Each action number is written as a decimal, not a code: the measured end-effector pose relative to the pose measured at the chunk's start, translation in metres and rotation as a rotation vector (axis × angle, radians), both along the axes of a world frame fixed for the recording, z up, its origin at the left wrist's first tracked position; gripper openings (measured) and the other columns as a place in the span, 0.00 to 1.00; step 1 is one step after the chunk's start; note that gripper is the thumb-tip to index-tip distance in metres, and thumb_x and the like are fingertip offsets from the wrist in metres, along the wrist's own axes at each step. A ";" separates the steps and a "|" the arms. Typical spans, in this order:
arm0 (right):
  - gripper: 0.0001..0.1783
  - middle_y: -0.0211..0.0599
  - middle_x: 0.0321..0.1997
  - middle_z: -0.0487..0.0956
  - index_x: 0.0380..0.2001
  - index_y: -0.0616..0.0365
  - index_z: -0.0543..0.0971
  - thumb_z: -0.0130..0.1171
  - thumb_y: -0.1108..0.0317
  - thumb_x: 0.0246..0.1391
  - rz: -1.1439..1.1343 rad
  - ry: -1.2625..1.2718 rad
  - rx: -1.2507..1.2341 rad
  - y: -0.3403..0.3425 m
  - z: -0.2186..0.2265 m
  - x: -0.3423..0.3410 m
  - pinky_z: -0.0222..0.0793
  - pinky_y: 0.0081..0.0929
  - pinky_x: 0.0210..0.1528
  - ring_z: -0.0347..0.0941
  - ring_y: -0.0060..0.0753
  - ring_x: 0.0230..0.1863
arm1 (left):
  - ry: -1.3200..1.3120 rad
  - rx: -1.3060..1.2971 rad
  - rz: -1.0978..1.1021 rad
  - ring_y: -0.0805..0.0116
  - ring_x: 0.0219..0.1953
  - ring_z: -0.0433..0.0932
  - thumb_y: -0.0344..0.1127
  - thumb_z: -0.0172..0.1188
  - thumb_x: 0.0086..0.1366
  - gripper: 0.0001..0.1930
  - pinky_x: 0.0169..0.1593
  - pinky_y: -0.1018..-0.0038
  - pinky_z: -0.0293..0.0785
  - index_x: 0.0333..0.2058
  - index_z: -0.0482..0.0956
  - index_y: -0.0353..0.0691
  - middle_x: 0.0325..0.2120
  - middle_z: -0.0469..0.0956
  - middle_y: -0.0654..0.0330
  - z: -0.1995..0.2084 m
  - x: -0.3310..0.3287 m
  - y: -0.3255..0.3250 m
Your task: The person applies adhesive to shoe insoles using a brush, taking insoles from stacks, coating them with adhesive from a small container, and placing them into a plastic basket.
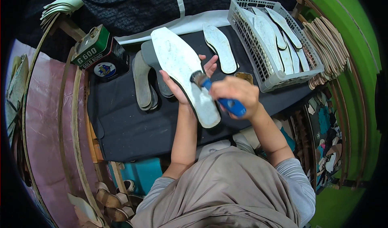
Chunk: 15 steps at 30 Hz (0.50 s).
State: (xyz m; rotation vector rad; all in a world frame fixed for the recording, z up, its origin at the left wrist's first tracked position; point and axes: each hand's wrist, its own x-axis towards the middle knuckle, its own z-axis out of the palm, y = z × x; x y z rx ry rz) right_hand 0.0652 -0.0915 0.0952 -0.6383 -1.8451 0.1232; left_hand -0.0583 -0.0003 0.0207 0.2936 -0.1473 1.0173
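Evidently the sole is carried on an open support rather than gripped flat: the left hand (178,91) lies beneath it, spread, with its thumb along the left edge and its fingertips showing past the right edge. That probably keeps the white upper face free. The white sole (178,52) is tilted, raised over the middle of the tabletop (121,125), its broad end pointing away and its narrow end toward the person. On its right half, the bristles of the blue-handled brush (207,84) touch the face, and the right hand (238,91) is closed around the handle, likely for firm control of the stroke.

Around this, from the left, a green-and-black tin (103,54) stands upright near the back corner, well clear of the hands. Grey soles (142,80) lie stacked just left of the held one, which partly covers pieces behind it. Further right, white-faced soles (220,46) rest near the back. An amber-brown object (244,77) is half hidden by the right hand. Then a translucent crate (291,79) of white soles limits room on that side, with tan soles (327,52) packed beyond it.
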 end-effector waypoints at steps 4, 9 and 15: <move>0.16 0.40 0.32 0.79 0.32 0.63 0.77 0.58 0.80 0.33 -0.013 0.005 -0.083 -0.006 -0.011 0.003 0.71 0.29 0.31 0.74 0.41 0.27 | -0.088 -0.067 0.104 0.35 0.60 0.54 0.74 0.45 0.52 0.54 0.62 0.53 0.57 0.57 0.54 0.22 0.54 0.59 0.34 -0.005 0.002 0.008; 0.19 0.42 0.30 0.79 0.28 0.63 0.77 0.52 0.84 0.23 0.070 0.037 -0.347 -0.048 -0.015 0.022 0.73 0.28 0.33 0.75 0.39 0.27 | -0.134 0.115 0.219 0.44 0.58 0.62 0.75 0.40 0.54 0.47 0.63 0.57 0.56 0.60 0.58 0.40 0.50 0.66 0.40 -0.008 -0.016 0.022; 0.16 0.41 0.26 0.77 0.31 0.66 0.75 0.44 0.88 0.36 -0.512 0.107 -0.575 -0.057 -0.010 0.055 0.72 0.24 0.32 0.76 0.29 0.26 | 0.068 0.053 0.371 0.49 0.54 0.65 0.74 0.41 0.54 0.47 0.61 0.61 0.58 0.61 0.56 0.41 0.50 0.66 0.43 0.007 -0.018 0.010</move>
